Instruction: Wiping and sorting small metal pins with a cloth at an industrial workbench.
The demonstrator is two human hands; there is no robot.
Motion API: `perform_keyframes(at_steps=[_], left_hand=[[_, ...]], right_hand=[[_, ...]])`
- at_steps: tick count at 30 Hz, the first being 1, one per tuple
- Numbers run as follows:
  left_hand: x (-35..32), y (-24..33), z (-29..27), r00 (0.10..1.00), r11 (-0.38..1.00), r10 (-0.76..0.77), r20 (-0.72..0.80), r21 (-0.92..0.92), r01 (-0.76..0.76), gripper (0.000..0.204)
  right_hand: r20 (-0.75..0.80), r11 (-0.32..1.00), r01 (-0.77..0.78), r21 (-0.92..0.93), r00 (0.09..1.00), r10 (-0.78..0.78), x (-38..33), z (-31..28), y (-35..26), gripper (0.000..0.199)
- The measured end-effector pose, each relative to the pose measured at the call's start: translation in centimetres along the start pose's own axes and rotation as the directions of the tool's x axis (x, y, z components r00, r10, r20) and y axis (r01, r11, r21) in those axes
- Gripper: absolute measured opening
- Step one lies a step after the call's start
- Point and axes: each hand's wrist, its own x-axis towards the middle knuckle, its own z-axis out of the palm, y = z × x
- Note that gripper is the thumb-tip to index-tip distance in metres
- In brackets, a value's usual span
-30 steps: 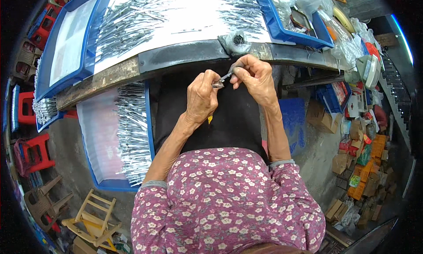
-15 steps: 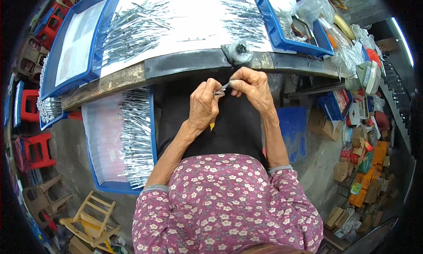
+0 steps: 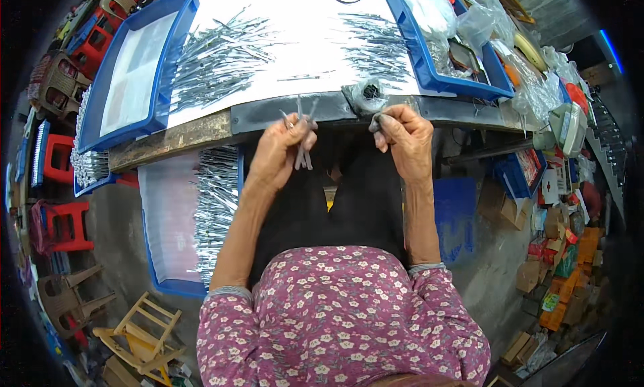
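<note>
My left hand [image 3: 274,153] is closed on several thin grey metal strips [image 3: 305,160], which stick out above and below the fingers just in front of the table edge. My right hand [image 3: 409,144] is apart from it, thumb and fingers pinched together. Its fingertips look dark, and whatever they hold is too small to make out. Close above the right fingers, a small plastic-wrapped cup [image 3: 367,104] with dark contents sits at the table edge. Farther back, a large pile of strips [image 3: 225,51] lies on the left and a smaller pile of strips [image 3: 377,46] on the right.
A blue tray [image 3: 157,95] rests on the table's left end; another blue tray [image 3: 436,84] at right holds plastic bags. Below the table, a blue bin [image 3: 176,288] contains more strips. Red stools [image 3: 70,226] and a folding wooden chair [image 3: 144,333] stand left; cardboard boxes [image 3: 503,209] crowd the right.
My hands were together over my lap, fingers meeting at a small metal piece. Now they are apart: the left has moved left, the right slightly right beside the cup.
</note>
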Motion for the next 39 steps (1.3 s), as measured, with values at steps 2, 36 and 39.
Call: perform_keyframes(at_steps=[2, 36, 39], left_hand=[[1.5, 1.6, -0.8, 0.998, 1.000, -0.005, 0.070, 0.006, 0.005, 0.017], [17.3, 6.1, -6.5, 0.710, -0.443, 0.575, 0.405, 0.884, -0.146, 0.017], [17.9, 6.3, -7.4, 0.772, -0.511, 0.487, 0.409, 0.850, -0.129, 0.015]], right_hand=[[0.002, 1.000, -0.005, -0.022, 1.000, 0.005, -0.2, -0.5, 0.5, 0.010], [0.116, 0.933, -0.297, -0.206, 0.939, 0.324, -1.2, -1.4, 3.4, 0.012], [0.132, 0.929, -0.318, -0.191, 0.929, 0.345, -1.3, -1.2, 3.7, 0.012]])
